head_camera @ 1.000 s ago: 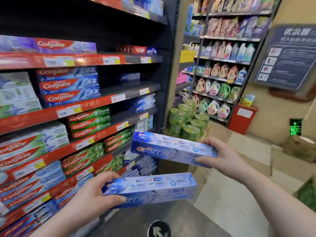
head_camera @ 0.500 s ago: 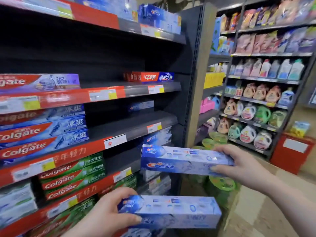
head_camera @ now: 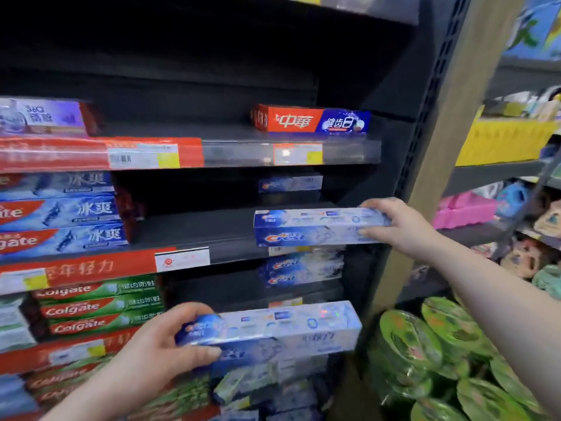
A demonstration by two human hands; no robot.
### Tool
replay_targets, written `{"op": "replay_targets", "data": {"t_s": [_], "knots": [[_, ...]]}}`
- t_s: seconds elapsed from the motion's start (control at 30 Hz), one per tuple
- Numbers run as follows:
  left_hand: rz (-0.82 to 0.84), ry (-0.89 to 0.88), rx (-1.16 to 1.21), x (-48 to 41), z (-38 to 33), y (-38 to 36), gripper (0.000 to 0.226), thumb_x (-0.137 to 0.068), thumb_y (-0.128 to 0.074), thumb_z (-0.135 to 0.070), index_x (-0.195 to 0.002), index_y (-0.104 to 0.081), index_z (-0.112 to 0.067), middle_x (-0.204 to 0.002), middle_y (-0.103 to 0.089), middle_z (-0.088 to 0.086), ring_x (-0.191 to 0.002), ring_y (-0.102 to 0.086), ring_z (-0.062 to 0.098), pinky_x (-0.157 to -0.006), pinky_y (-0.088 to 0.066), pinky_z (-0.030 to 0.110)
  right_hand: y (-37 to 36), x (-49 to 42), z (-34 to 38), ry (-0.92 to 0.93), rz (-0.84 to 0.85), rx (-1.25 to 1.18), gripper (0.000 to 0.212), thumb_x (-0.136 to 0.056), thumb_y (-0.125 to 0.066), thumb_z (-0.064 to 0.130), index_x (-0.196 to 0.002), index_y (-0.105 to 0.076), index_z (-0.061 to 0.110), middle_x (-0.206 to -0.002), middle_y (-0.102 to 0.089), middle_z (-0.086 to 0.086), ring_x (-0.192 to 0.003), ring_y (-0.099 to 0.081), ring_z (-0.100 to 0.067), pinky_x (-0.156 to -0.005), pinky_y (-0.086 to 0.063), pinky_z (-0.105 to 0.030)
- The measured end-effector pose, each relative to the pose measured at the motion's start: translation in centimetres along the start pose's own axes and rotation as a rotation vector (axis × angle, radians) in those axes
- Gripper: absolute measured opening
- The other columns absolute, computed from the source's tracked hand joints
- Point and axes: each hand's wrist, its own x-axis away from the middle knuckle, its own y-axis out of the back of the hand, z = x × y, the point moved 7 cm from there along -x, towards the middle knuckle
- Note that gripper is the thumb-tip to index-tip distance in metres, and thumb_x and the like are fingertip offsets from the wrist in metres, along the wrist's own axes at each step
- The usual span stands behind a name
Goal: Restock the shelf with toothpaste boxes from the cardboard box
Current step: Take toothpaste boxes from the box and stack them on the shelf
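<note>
Since half a second ago the right hand (head_camera: pixel 400 226) has carried its blue-and-white Crest toothpaste box (head_camera: pixel 315 227) up to the front edge of the dark metal shelf (head_camera: pixel 194 232), at its right end, fingers clasped round the box's right end. The left hand (head_camera: pixel 158 350) grips a second blue-and-white toothpaste box (head_camera: pixel 282 332) lower down, off the shelf.
</note>
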Motion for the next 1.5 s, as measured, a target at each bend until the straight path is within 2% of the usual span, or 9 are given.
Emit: {"op": "replay_targets", "data": {"t_s": [0.1, 0.23, 0.4, 0.57, 0.7, 0.9, 1.3, 1.43, 1.5], "knots": [[-0.053, -0.006, 0.045, -2.0, -0.6, -0.3, 0.078, -0.016, -0.088, -0.042, -0.085, -0.068, -0.014, -0.082, -0.072, 0.0, -0.064, -0.064, 0.004, -0.059, -0.049, 0.011, -1.2, -4.7, -2.7, -0.019, 0.003, -0.062, 0.045, -0.08, -0.069, 0.015, -0.123, -0.054, 0.013, -0.122, -0.048, -0.013, -0.117, -0.044, -0.024, -0.08, -0.024, -0.009], [-0.063, 0.004, 0.077, -5.6, -1.5, 0.2, 0.044, -0.042, -0.081, -0.024, -0.084, -0.068, -0.025, -0.091, -0.072, 0.004, -0.072, -0.068, 0.011, -0.062, -0.053, 0.017, -2.8, -9.5, -4.8, -0.018, 0.024, -0.085, 0.045, -0.081, -0.068, 0.016, -0.123, -0.053, 0.015, -0.124, -0.045, -0.012, -0.121, -0.041, -0.022, -0.086, -0.022, -0.006], [-0.098, -0.073, 0.087, -10.2, -2.5, 2.0, 0.072, -0.018, -0.085, -0.062, -0.082, -0.068, -0.031, -0.085, -0.073, -0.003, -0.071, -0.067, 0.006, -0.061, -0.052, 0.015, -6.1, -13.4, -6.6, -0.042, 0.113, -0.11, 0.046, -0.08, -0.069, 0.018, -0.124, -0.054, 0.019, -0.12, -0.043, -0.007, -0.119, -0.041, -0.018, -0.088, -0.024, -0.01], [-0.109, -0.115, 0.02, -13.5, -2.8, 2.5, 0.072, -0.017, -0.08, -0.068, -0.079, -0.067, -0.032, -0.073, -0.071, -0.008, -0.049, -0.06, 0.001, -0.045, -0.045, 0.007, -9.0, -15.1, -8.1, -0.014, 0.14, -0.175, 0.039, -0.076, -0.072, 0.016, -0.112, -0.059, 0.025, -0.115, -0.05, -0.009, -0.107, -0.047, -0.013, -0.084, -0.033, -0.011], [-0.153, -0.105, 0.056, -14.9, -2.5, 1.6, 0.036, -0.041, -0.084, -0.042, -0.072, -0.069, -0.033, -0.068, -0.07, -0.006, -0.045, -0.059, 0.002, -0.04, -0.043, 0.007, -9.4, -15.6, -9.1, -0.006, 0.187, -0.184, 0.034, -0.078, -0.07, 0.015, -0.11, -0.061, 0.023, -0.109, -0.048, -0.004, -0.101, -0.047, -0.011, -0.077, -0.03, 0.002], [-0.226, -0.13, 0.077, -16.2, -1.7, 1.0, 0.074, -0.014, -0.08, -0.068, -0.079, -0.07, -0.034, -0.078, -0.073, -0.01, -0.065, -0.066, 0.001, -0.057, -0.052, 0.011, -9.7, -15.4, -10.4, -0.024, 0.274, -0.166, 0.034, -0.077, -0.07, 0.029, -0.109, -0.06, 0.033, -0.115, -0.054, -0.009, -0.104, -0.056, -0.02, -0.089, -0.041, -0.025], [-0.327, -0.231, 0.057, -18.5, -4.8, 2.4, 0.068, -0.018, -0.081, -0.065, -0.077, -0.071, -0.033, -0.067, -0.069, -0.012, -0.059, -0.062, -0.002, -0.057, -0.051, 0.009, -7.0, -13.0, -9.8, -0.122, 0.203, -0.146, 0.089, -0.076, -0.071, 0.018, -0.146, -0.017, 0.026, -0.151, -0.019, -0.003, -0.135, -0.029, -0.019, -0.099, -0.024, -0.018], [-0.357, -0.252, 0.047, -20.5, -6.4, 2.7, 0.01, -0.068, -0.076, -0.026, -0.075, -0.069, -0.025, -0.062, -0.068, -0.013, -0.054, -0.06, -0.003, -0.055, -0.049, 0.006, -6.5, -10.3, -9.5, -0.102, 0.124, -0.127, 0.092, -0.077, -0.072, 0.018, -0.147, -0.012, 0.021, -0.152, -0.017, -0.006, -0.136, -0.03, -0.02, -0.108, -0.025, -0.024], [-0.38, -0.263, -0.007, -21.6, -7.3, 2.8, 0.019, -0.073, -0.069, -0.005, -0.081, -0.062, -0.021, -0.061, -0.068, -0.015, -0.054, -0.06, -0.004, -0.055, -0.048, 0.005, -6.5, -8.8, -9.3, -0.091, 0.098, -0.126, 0.091, -0.077, -0.072, 0.019, -0.146, -0.014, 0.022, -0.151, -0.019, -0.006, -0.134, -0.032, -0.021, -0.108, -0.027, -0.026]]}}
